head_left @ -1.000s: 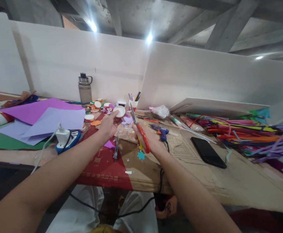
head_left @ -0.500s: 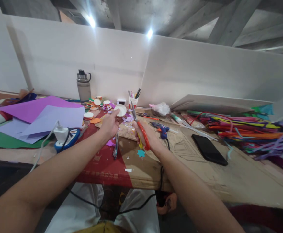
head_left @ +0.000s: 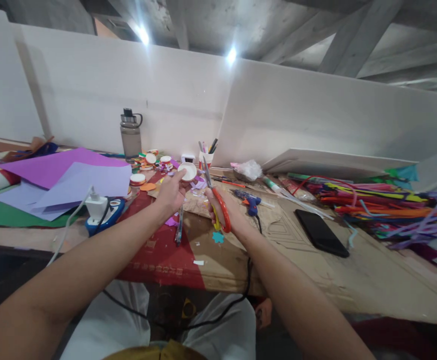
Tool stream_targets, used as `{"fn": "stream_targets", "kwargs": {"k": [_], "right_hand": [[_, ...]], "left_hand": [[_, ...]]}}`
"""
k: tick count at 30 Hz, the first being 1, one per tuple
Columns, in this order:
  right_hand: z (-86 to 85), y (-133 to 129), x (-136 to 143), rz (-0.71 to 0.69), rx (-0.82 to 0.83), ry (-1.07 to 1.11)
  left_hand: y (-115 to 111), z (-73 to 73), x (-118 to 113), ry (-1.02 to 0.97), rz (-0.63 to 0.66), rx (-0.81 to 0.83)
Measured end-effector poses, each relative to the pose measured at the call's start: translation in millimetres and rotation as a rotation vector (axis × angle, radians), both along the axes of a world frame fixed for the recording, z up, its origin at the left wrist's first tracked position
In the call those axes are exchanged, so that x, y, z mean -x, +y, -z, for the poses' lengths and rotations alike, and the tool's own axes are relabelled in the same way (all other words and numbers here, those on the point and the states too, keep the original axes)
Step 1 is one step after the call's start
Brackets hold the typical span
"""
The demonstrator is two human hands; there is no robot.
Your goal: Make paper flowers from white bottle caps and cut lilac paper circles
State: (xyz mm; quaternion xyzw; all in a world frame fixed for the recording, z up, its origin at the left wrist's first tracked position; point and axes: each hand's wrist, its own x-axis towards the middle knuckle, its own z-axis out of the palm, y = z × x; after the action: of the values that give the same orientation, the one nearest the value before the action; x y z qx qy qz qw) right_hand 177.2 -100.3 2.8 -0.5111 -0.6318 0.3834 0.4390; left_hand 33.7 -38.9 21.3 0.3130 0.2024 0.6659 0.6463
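Barely any change; left hand [head_left: 171, 194] fingers still clamped on white disc [head_left: 189, 171]; right hand [head_left: 235, 210] fingers still wrapped round scissors [head_left: 224, 210]; disc at scissors' ten o'clock, no fresh cut visible.

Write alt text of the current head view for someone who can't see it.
The left hand holds a round white-topped piece while the right hand holds red-handled scissors, blades pointing up and away. Around them on the cluttered table lie a blue glue gun, a black phone, purple paper sheets and a teal paper shape.
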Motion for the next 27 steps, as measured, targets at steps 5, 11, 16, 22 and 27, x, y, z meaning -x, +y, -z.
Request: {"fn": "stream_targets", "kwargs": {"k": [5,11,16,22,27], "right_hand": [[-0.2,-0.3,0.9,-0.023,0.006,0.006],[-3.3,-4.1,3.2,-0.005,0.022,0.016],[-3.8,-5.0,3.5,0.0,0.036,0.009],[-2.4,-3.7,3.6,-0.006,0.043,0.04],[0.0,-2.0,3.6,-0.014,0.02,0.057]], "left_hand": [[-0.1,0.4,-1.2,-0.018,0.004,-0.011],[-1.3,-0.6,-2.8,-0.016,-0.003,-0.028],[-3.3,-1.7,-4.2,0.006,-0.007,-0.035],[-3.0,-0.3,-3.7,0.004,-0.001,-0.03],[-3.0,0.3,-4.0,-0.019,0.009,-0.032]]}}
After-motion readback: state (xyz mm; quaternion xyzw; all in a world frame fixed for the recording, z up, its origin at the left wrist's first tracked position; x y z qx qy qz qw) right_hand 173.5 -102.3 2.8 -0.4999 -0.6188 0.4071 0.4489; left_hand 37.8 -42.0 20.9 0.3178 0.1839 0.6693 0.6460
